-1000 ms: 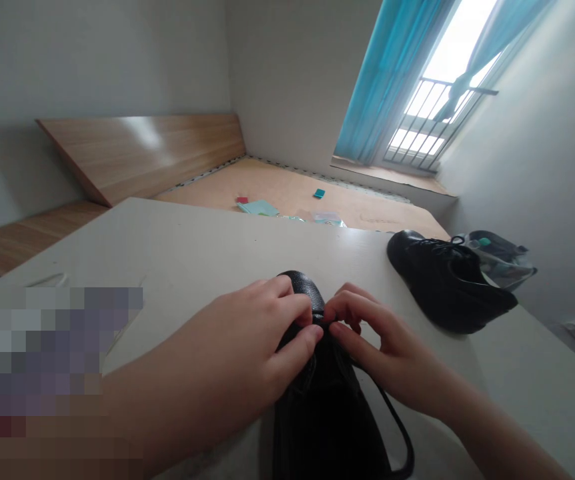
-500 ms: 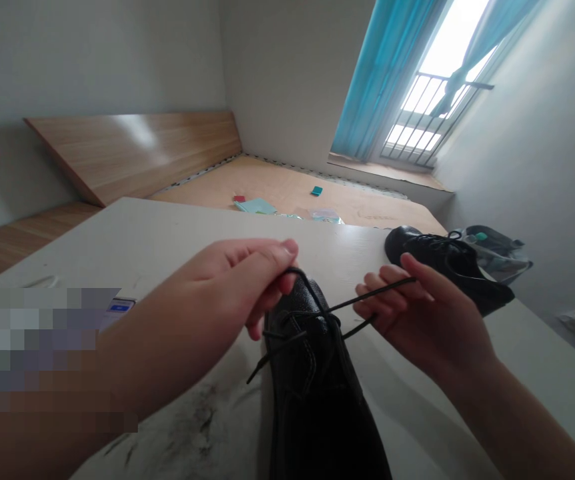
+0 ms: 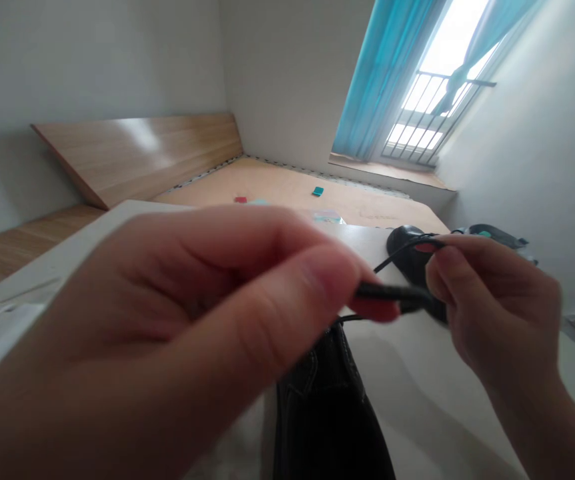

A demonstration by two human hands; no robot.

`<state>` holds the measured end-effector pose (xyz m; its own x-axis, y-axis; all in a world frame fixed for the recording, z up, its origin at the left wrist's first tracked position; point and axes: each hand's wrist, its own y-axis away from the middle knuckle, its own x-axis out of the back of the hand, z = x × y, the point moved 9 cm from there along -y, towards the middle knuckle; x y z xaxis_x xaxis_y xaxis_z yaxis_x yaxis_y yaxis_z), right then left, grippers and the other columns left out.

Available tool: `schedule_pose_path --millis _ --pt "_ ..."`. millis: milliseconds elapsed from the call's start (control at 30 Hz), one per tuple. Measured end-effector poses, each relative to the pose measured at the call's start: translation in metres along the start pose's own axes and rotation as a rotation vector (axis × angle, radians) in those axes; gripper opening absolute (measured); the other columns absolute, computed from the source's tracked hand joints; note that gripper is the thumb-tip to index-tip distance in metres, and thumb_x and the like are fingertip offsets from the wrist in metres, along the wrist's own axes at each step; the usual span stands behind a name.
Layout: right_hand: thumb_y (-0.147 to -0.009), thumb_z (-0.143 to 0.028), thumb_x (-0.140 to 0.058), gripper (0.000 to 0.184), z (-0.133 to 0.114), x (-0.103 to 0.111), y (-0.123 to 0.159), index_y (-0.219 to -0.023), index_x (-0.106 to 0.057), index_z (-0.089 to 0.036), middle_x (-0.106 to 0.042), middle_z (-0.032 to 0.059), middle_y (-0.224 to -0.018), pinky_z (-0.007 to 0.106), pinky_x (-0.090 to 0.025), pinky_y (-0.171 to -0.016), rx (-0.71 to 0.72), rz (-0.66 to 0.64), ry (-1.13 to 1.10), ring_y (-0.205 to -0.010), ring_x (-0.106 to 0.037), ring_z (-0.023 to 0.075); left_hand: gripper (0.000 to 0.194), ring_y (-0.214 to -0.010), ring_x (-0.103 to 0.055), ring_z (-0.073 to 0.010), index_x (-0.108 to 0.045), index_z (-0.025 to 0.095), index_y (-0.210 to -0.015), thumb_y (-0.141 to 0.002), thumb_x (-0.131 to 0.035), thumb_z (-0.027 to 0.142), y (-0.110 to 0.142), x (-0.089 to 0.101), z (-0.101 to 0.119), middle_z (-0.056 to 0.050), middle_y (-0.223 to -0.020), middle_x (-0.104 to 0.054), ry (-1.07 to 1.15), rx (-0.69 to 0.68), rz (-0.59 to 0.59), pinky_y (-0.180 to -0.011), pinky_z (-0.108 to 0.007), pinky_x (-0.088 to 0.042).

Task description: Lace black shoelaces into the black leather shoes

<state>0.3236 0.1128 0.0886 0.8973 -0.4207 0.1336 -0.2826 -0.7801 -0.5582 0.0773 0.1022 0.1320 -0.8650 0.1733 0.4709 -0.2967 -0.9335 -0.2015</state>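
A black leather shoe (image 3: 325,407) stands on the white table (image 3: 417,393) right below me, mostly hidden by my hands. My left hand (image 3: 192,313) is raised close to the camera, thumb and fingers pinched on the black shoelace (image 3: 382,291). My right hand (image 3: 487,300) is just to its right, fingers closed on the same lace where it loops up. The two hands nearly touch above the shoe.
A second black shoe (image 3: 407,250) lies at the table's far right, partly behind my right hand. Beyond the table is a bare wooden bed frame (image 3: 287,190) with small coloured items on it. A window with blue curtains (image 3: 377,73) is at the upper right.
Both hands have risen from the shoe toward the camera, drawing the lace up. The left hand now fills the foreground and the hands have come together.
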Motion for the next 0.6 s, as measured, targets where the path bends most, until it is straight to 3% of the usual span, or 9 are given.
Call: schedule_pose_path --millis 33,100,167,233,300,367,500,567,600 --pt "-0.085 -0.027 -0.071 0.005 -0.007 0.003 0.003 -0.088 -0.075 -0.028 -0.062 0.0001 -0.073 0.027 -0.039 -0.055 0.075 0.032 0.096 -0.063 -0.049 0.0124 0.028 -0.064 -0.060 -0.0139 -0.070 0.030 -0.078 -0.090 -0.048 0.043 0.003 -0.009 0.004 0.004 -0.072 -0.066 -0.001 -0.033 -0.034 -0.056 -0.024 -0.046" --pt "-0.086 -0.030 -0.071 0.004 -0.005 -0.004 0.007 -0.086 -0.075 -0.030 -0.067 0.0003 -0.077 0.027 -0.040 -0.054 0.059 -0.049 0.098 -0.063 -0.052 0.0129 0.028 -0.065 -0.063 -0.0148 -0.071 0.028 -0.080 -0.090 -0.047 0.040 0.008 -0.032 0.005 0.003 -0.072 -0.068 -0.006 -0.125 -0.138 -0.057 -0.025 -0.047" --pt "-0.089 -0.034 -0.067 0.008 0.000 -0.024 0.015 -0.088 -0.075 -0.033 -0.065 -0.0011 -0.070 0.025 -0.039 -0.048 -0.045 -0.278 -0.061 -0.057 -0.050 0.0123 0.021 -0.063 -0.063 -0.0143 -0.072 0.028 -0.082 -0.088 -0.053 0.034 0.013 -0.060 0.001 0.003 -0.070 -0.069 -0.019 -0.261 -0.311 -0.061 -0.025 -0.049" --pt "-0.092 -0.031 -0.062 0.013 -0.009 -0.046 0.028 -0.093 -0.074 -0.035 -0.064 -0.0010 -0.073 0.025 -0.044 -0.052 -0.052 -0.527 -0.123 -0.061 -0.054 0.0128 0.016 -0.065 -0.064 -0.0144 -0.073 0.028 -0.084 -0.085 -0.058 0.024 0.021 -0.082 -0.004 0.002 -0.067 -0.070 -0.024 -0.422 -0.495 -0.066 -0.024 -0.050" --pt "-0.092 -0.024 -0.060 0.017 -0.021 -0.063 0.043 -0.096 -0.074 -0.032 -0.066 0.0014 -0.089 0.027 -0.050 -0.065 0.007 -0.731 -0.059 -0.075 -0.061 0.0148 0.019 -0.068 -0.065 -0.0157 -0.073 0.029 -0.092 -0.087 -0.056 0.021 0.029 -0.092 -0.006 0.001 -0.074 -0.073 -0.076 -0.545 -0.633 -0.066 -0.024 -0.050" --pt "-0.090 -0.018 -0.059 0.017 -0.030 -0.075 0.055 -0.090 -0.074 -0.027 -0.064 0.0037 -0.099 0.029 -0.052 -0.077 0.049 -0.877 0.016 -0.087 -0.063 0.0168 0.021 -0.067 -0.065 -0.0132 -0.070 0.029 -0.100 -0.093 -0.051 0.028 0.032 -0.089 -0.001 0.002 -0.076 -0.073 -0.027 -0.612 -0.708 -0.062 -0.021 -0.050" --pt "-0.083 -0.012 -0.063 0.015 -0.043 -0.087 0.066 -0.077 -0.069 -0.023 -0.067 0.0037 -0.095 0.033 -0.051 -0.088 0.075 -1.014 -0.048 -0.090 -0.063 0.0188 0.025 -0.068 -0.062 -0.0136 -0.066 0.026 -0.081 -0.094 -0.045 0.028 -0.006 -0.059 -0.026 0.003 -0.075 -0.068 -0.197 -0.220 -0.376 -0.062 -0.024 -0.049" --pt "-0.080 -0.009 -0.062 0.015 -0.046 -0.089 0.068 -0.075 -0.066 -0.023 -0.068 0.0039 -0.090 0.036 -0.050 -0.090 0.076 -1.040 -0.110 -0.088 -0.064 0.0198 0.023 -0.088 -0.062 -0.0203 -0.067 0.026 -0.094 -0.094 -0.046 0.036 -0.016 -0.052 -0.036 -0.001 -0.093 -0.069 -0.353 -0.207 -0.237 -0.079 -0.034 -0.050" --pt "-0.080 -0.008 -0.061 0.015 -0.046 -0.090 0.068 -0.074 -0.064 -0.022 -0.067 0.0041 -0.087 0.037 -0.051 -0.089 0.074 -1.035 -0.122 -0.085 -0.063 0.0199 0.027 -0.101 -0.058 -0.0248 -0.066 0.024 -0.104 -0.094 -0.045 0.039 -0.019 -0.056 -0.044 -0.004 -0.105 -0.067 -0.420 -0.202 -0.240 -0.090 -0.042 -0.047"
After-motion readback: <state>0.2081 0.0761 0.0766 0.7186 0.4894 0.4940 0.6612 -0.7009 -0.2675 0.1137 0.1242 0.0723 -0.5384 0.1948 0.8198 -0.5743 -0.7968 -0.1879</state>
